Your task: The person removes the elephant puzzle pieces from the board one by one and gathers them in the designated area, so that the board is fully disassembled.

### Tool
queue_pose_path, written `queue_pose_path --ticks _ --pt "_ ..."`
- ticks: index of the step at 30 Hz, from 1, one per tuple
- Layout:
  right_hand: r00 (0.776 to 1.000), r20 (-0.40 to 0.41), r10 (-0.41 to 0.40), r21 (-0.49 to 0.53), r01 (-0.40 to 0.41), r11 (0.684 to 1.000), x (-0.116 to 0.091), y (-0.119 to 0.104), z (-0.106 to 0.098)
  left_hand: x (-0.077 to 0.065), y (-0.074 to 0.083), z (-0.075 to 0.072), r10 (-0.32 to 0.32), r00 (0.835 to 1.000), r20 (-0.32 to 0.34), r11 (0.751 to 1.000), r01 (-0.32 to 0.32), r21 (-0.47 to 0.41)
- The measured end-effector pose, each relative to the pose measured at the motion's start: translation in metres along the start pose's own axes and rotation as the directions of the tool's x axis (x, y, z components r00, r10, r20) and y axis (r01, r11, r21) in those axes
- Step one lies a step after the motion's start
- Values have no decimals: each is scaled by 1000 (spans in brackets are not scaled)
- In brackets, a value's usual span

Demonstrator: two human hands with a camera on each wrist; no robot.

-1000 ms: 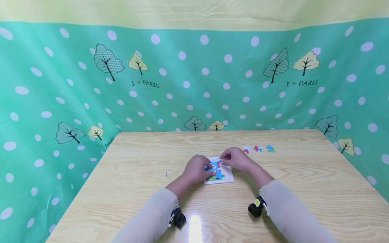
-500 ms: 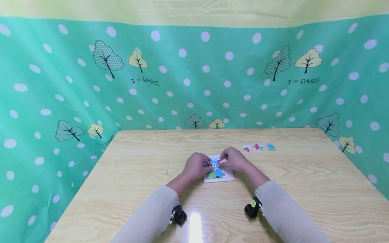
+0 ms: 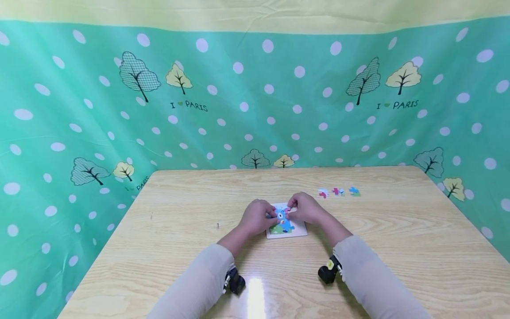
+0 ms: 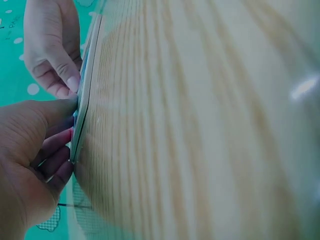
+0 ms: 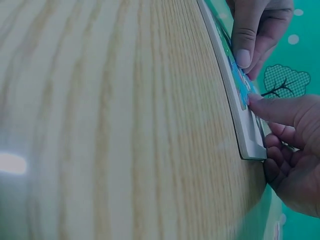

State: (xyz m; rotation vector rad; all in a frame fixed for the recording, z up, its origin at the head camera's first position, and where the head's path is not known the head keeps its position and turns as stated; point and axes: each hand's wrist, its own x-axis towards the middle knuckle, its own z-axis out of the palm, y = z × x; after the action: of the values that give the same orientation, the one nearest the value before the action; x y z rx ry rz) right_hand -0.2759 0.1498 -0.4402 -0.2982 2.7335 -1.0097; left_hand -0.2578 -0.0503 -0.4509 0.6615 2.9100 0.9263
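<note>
A small jigsaw puzzle board [image 3: 299,230] with a white tray lies mid-table; its left part shows a blue cartoon animal on green. My left hand [image 3: 255,218] holds the board's left side, thumb and fingertips on the picture. From the right, my right hand [image 3: 307,208] pinches a small pink-marked puzzle piece [image 3: 287,210] at the upper part of the picture, its outline mostly hidden by the fingers. In the right wrist view, both thumbs are close together over the blue picture [image 5: 241,87]. The left wrist view shows the board [image 4: 89,85] edge-on, low on the table.
Three loose puzzle pieces lie behind the right hand: a white-and-red one [image 3: 323,193], a red-and-white one [image 3: 338,192] and a blue-green one [image 3: 354,191]. A small dark speck [image 3: 218,226] lies left on the wooden table [image 3: 179,257]. A green dotted cloth [image 3: 223,97] hangs behind.
My right hand has shifted slightly left and inward over the puzzle, bringing the pink-marked piece down close to the blue picture. My left hand stays nearly in place on the board.
</note>
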Motion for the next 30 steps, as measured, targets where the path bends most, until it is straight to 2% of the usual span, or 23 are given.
queue_pose_path --ticks 9,18,25,30 --pt "999 -18 -47 87 49 995 -3 3 -2 1 -1 2 9 1000 -16 1000 -9 -13" --pt "992 -68 -111 134 119 984 -5 10 -3 0 0 1 -13 1000 -10 1000 13 -23" --pt "993 -90 -80 202 97 975 -11 18 -7 0 2 1 -16 1000 -2 1000 16 -4" --pt "992 -95 -77 216 96 972 -18 21 -11 0 2 1 -28 1000 -4 1000 28 -6"
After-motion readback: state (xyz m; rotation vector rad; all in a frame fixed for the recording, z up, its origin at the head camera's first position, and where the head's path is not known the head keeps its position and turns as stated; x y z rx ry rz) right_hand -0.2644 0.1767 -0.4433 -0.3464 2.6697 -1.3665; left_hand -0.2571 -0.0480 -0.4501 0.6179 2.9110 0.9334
